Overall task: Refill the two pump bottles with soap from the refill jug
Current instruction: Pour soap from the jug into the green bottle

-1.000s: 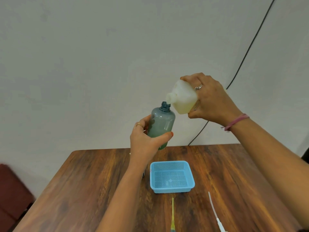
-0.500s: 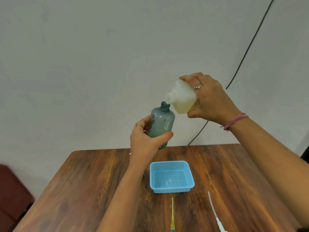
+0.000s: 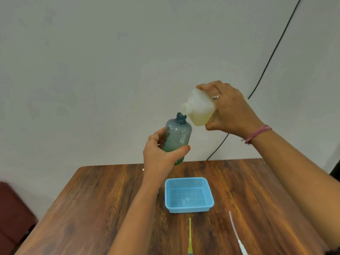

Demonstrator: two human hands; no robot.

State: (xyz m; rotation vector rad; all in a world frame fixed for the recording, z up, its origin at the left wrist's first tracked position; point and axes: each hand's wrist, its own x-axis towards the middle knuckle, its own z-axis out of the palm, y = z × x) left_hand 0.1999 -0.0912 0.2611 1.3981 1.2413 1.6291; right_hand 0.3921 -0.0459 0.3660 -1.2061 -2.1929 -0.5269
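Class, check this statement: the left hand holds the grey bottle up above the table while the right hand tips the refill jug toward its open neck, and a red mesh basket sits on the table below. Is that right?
One detail is wrong: the mesh basket is light blue, not red, as the head view shows. The rest stands: the left hand holds the grey bottle above the table, and the right hand tips the refill jug toward its open neck.

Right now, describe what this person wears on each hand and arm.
Both forearms are bare, with no sleeves in view. The right hand has a silver ring on one finger and a pink band around the wrist. The left hand has a thin gold ring on one finger; its thumbnail looks painted red-orange.
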